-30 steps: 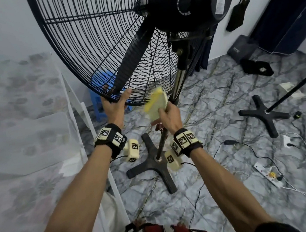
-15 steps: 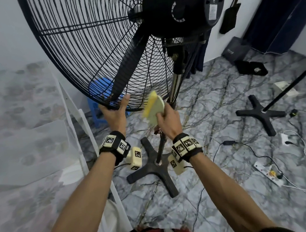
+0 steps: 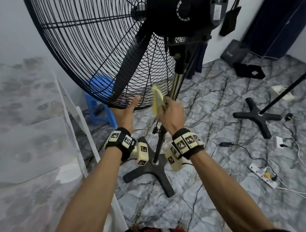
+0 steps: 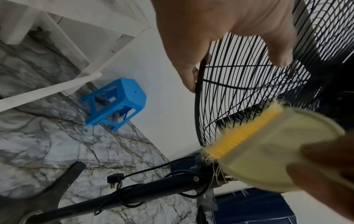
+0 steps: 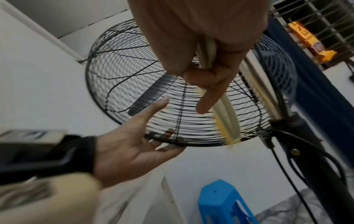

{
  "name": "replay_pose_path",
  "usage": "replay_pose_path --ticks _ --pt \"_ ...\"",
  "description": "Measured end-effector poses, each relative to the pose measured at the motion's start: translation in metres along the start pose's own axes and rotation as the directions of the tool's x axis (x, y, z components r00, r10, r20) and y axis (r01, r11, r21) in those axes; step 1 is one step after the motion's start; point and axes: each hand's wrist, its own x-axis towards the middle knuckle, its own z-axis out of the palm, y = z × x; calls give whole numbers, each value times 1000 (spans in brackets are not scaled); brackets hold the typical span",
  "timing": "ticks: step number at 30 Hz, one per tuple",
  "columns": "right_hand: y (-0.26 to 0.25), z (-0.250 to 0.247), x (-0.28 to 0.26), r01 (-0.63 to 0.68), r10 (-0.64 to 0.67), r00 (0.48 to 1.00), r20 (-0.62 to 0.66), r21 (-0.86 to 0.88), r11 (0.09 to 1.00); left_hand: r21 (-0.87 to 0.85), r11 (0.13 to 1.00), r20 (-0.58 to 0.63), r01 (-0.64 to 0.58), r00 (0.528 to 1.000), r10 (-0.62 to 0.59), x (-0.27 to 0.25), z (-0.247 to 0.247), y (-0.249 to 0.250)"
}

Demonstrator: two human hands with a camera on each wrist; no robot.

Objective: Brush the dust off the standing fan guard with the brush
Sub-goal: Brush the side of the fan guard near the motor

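The black wire fan guard (image 3: 95,46) fills the upper middle of the head view, with the motor housing behind it. My left hand (image 3: 125,111) holds the guard's bottom rim, thumb up on the rear wires and fingers hooked under the rim (image 5: 172,149). Just to its right, my right hand (image 3: 172,114) grips a pale yellow brush (image 3: 158,101) by its flat body. The brush's yellow bristles (image 4: 243,130) press against the lower wires close to the fan pole (image 3: 175,83). In the right wrist view the brush (image 5: 228,119) stands edge-on across the guard (image 5: 134,75).
The fan's cross base (image 3: 153,168) stands on the marble floor below my wrists. A blue stool (image 3: 98,102) sits behind the guard by the wall. A white frame with patterned cloth (image 3: 28,128) is at left. A second stand base (image 3: 257,119), a power strip (image 3: 262,176) and cables lie at right.
The brush has tipped more edge-on and shifted slightly up against the lower guard wires. My left hand has stayed on the bottom rim.
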Motion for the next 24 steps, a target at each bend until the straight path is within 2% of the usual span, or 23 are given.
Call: replay_pose_path --ticks 3,5,7,11,13,15,17,19,22,24 --pt "2 -9 18 -175 172 980 -102 -20 984 22 1000 64 8 998 -9 2 -7 -5" --pt "-2 -5 24 -239 233 965 -120 -42 970 12 1000 87 5 996 -6 -1 -7 -2" --pt "-7 2 19 -192 190 977 -96 -6 981 -4 1000 91 -6 996 6 -4 -3 3" --pt "-10 -1 -7 54 -55 998 18 60 997 23 999 89 -44 995 42 -5 -4 11" --pt "-7 -7 -5 11 -12 1000 26 72 997 49 997 83 -51 995 47 -5 -7 11" --pt "-2 -11 7 -118 124 990 -66 89 989 50 998 82 -43 996 39 -8 -8 10" --pt "-3 -11 18 -188 191 972 -133 35 982 31 999 65 -38 997 36 -9 -9 10" --pt "-14 -6 17 -166 166 981 -98 10 986 19 998 55 -53 997 52 -10 -7 11" --pt "-24 0 1 -8 7 1000 14 98 995 8 997 54 -70 996 70 -11 -5 13" --pt "-20 -5 1 -5 -4 998 58 150 989 25 997 66 -68 996 66 -11 -6 12"
